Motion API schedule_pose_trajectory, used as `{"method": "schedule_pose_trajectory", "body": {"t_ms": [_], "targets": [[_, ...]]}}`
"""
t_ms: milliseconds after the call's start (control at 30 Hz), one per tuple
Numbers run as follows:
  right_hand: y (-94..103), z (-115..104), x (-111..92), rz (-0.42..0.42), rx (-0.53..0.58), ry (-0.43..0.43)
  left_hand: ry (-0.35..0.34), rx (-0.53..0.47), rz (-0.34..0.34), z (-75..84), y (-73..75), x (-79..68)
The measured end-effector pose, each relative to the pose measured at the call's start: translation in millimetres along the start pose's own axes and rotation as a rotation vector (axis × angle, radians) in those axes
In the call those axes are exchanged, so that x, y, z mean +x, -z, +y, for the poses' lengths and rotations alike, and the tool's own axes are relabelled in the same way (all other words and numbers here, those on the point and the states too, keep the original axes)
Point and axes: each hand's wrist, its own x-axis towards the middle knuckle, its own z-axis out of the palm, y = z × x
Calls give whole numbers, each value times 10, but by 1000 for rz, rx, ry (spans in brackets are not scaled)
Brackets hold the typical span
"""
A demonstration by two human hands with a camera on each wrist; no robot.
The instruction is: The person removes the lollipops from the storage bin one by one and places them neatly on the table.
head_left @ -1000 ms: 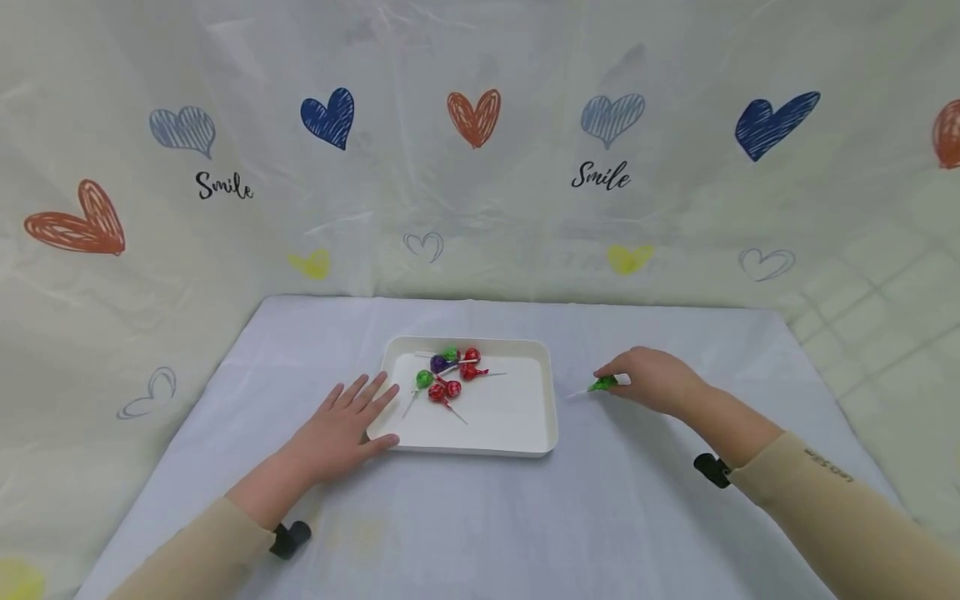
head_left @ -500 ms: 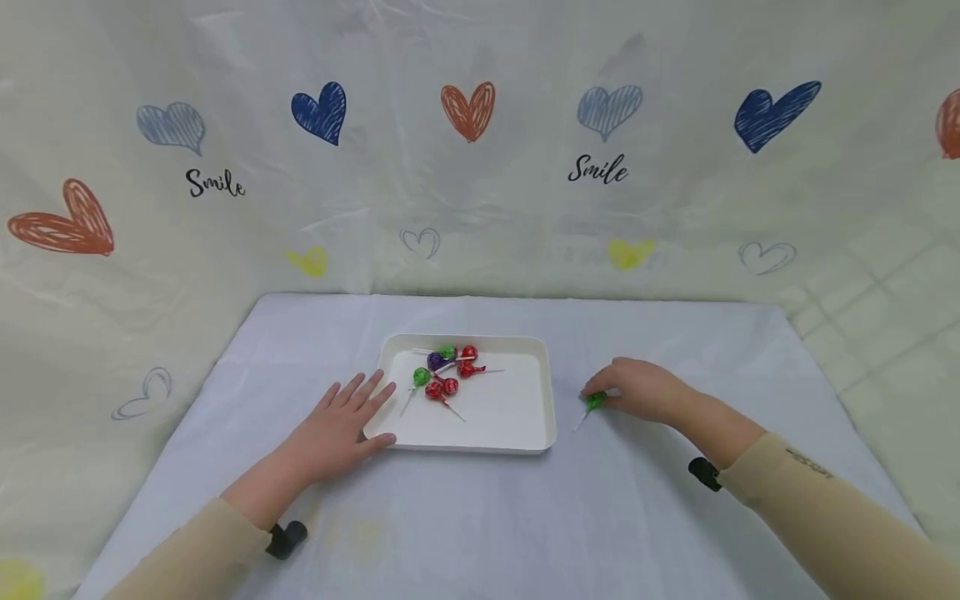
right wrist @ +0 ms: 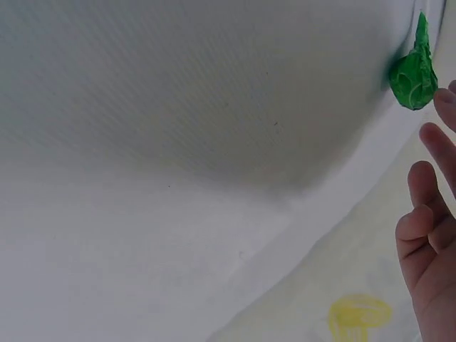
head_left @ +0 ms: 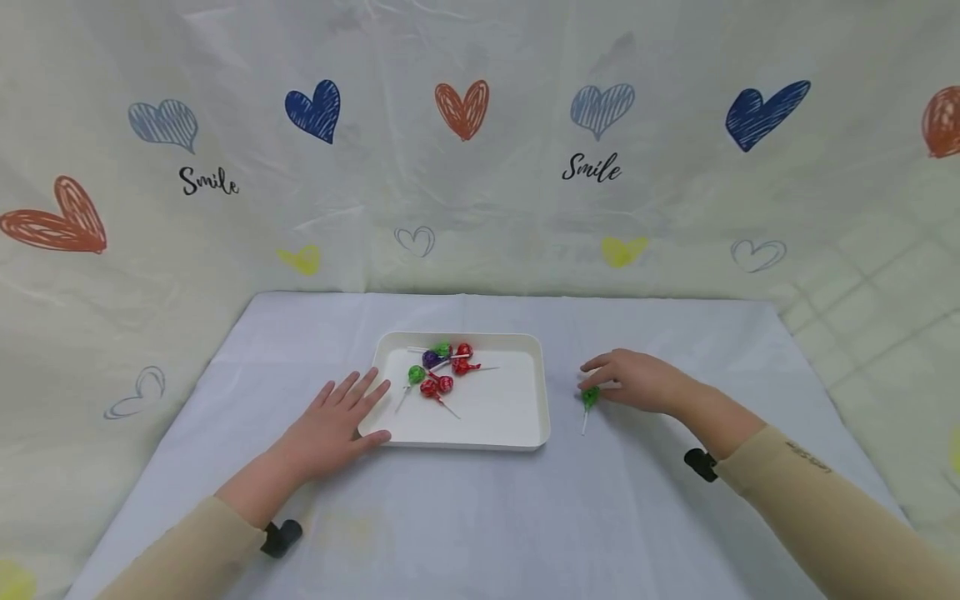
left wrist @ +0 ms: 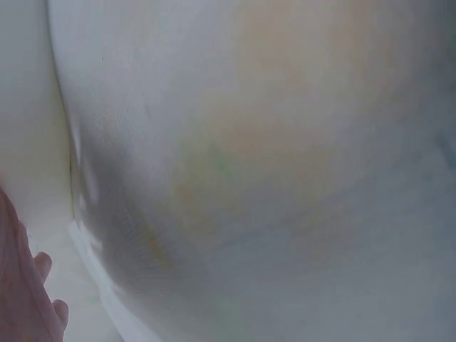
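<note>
A green-wrapped lollipop [head_left: 590,397] lies on the cloth to the right of the tray, its white stick pointing toward the person. My right hand [head_left: 639,382] is over it with fingers loosely spread; in the right wrist view the fingertips are right beside the green wrapper [right wrist: 413,83] and do not wrap round it. My left hand [head_left: 332,430] has its fingers straight and spread across the left edge of the white tray [head_left: 498,417]. Only part of that hand shows in the left wrist view.
In the tray's left half lie several red lollipops [head_left: 461,366], two green lollipops [head_left: 416,374] and a purple lollipop [head_left: 431,358], some overlapping. A white cloth [head_left: 480,525] covers the table. Behind it hangs a curtain [head_left: 525,208] printed with hearts.
My right hand has turned the green lollipop so its stick swings from leftward to nearer the person, and its fingers have since loosened from it. My left hand stays at the tray.
</note>
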Motion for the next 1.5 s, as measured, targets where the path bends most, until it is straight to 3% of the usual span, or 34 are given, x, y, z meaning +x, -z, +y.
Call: {"method": "schedule_pose_trajectory", "body": {"t_ms": [533, 733, 1033, 1500], "targets": [[-21, 44, 39, -35, 105, -192, 6, -11, 0, 18, 15, -5], [-23, 31, 65, -46, 75, -275, 6, -11, 0, 41, 15, 5], [-70, 44, 130, -73, 79, -296, 14, -3, -21, 22, 35, -1], [-54, 4, 120, -57, 99, -262, 11, -6, -15, 19, 18, 7]]}}
